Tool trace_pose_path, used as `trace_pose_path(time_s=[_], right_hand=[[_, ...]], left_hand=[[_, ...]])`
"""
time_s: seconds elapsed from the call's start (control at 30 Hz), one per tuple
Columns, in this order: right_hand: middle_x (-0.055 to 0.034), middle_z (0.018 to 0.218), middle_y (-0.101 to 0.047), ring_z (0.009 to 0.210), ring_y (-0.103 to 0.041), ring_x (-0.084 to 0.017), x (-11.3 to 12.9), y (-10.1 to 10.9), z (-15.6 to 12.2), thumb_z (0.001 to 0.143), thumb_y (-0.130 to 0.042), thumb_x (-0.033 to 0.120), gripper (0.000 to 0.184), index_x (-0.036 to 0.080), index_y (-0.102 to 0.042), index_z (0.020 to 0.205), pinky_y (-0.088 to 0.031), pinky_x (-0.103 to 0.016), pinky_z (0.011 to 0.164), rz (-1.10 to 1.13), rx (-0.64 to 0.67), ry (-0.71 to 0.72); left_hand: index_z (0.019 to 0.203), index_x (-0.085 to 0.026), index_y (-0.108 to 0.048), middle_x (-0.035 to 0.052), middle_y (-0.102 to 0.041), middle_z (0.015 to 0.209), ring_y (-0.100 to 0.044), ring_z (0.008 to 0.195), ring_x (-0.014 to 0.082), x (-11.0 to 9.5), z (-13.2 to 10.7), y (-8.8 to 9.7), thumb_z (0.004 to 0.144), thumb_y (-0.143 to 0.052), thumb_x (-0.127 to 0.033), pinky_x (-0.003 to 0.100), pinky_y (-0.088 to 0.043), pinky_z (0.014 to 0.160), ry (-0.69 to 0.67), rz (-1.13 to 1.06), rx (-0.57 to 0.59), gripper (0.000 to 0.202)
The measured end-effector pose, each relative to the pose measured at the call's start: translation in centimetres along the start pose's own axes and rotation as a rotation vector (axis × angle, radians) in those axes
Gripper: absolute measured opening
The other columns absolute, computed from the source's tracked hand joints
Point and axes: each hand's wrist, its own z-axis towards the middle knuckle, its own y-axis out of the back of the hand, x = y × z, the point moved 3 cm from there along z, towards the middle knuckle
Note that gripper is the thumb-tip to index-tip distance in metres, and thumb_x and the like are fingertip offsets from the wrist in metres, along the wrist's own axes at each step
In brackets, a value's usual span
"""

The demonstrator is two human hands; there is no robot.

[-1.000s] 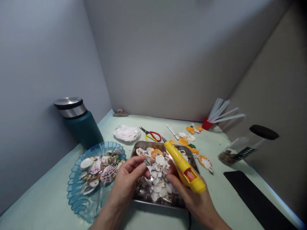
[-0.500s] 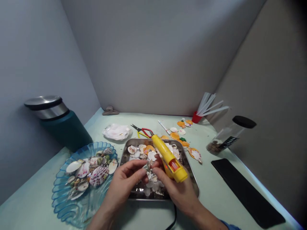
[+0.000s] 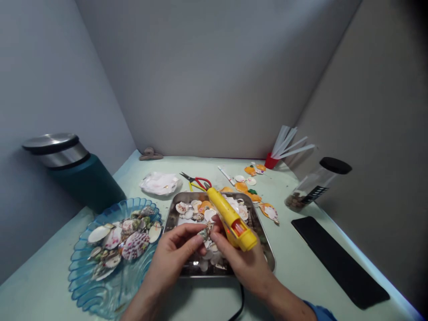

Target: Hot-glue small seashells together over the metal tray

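Yellow glue gun (image 3: 231, 216): clasped in right hand (image 3: 249, 263), nozzle toward far edge of steel tray (image 3: 171, 217).
Left hand (image 3: 174, 247): fingers curled, thumb and fingertip pinching small shell (image 3: 204, 233) above tray's middle.
Jar label (image 3: 316, 194): lettering illegible.

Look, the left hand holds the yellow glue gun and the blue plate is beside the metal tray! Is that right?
Not quite: the right hand holds the yellow glue gun, as the head view shows. The blue plate is indeed beside the metal tray.
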Motion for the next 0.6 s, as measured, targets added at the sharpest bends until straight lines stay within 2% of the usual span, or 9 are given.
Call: trace_pose_path(time_s=[0.3, 0.43, 0.6], right_hand=[[-0.0001, 0.082, -0.066, 0.074, -0.064, -0.016, 0.21, -0.05, 0.42, 0.081, -0.065, 0.029, 0.022, 0.020, -0.062, 0.101, -0.054, -0.026, 0.069, 0.173, -0.057, -0.107], [0.0002, 0.086, -0.067, 0.077, -0.064, -0.015, 0.09, -0.06, 0.24, 0.083, -0.065, 0.029, 0.020, 0.021, -0.062, 0.102, -0.053, -0.025, 0.072, 0.155, -0.036, -0.087], [-0.0010, 0.087, -0.068, 0.075, -0.064, -0.016, 0.01, -0.13, -0.05, 0.085, -0.063, 0.029, 0.015, 0.021, -0.062, 0.099, -0.052, -0.025, 0.066, 0.117, -0.001, -0.063]], left_hand=[[0.095, -0.017, -0.072, -0.0003, -0.068, 0.057, -0.059, 0.056, 0.0101, 0.68, 0.09, 0.59, 0.074, -0.074, -0.034, 0.020, -0.045, 0.058, -0.008, 0.025, -0.018, 0.027], [0.094, -0.016, -0.071, 0.0005, -0.069, 0.059, -0.060, 0.056, 0.0106, 0.91, 0.24, 0.69, 0.073, -0.075, -0.033, 0.020, -0.045, 0.058, -0.007, 0.036, -0.010, 0.027], [0.094, -0.017, -0.071, 0.0005, -0.069, 0.059, -0.061, 0.056, 0.0109, 0.97, 0.34, 0.72, 0.073, -0.076, -0.031, 0.020, -0.046, 0.058, -0.013, 0.025, -0.001, 0.026]])
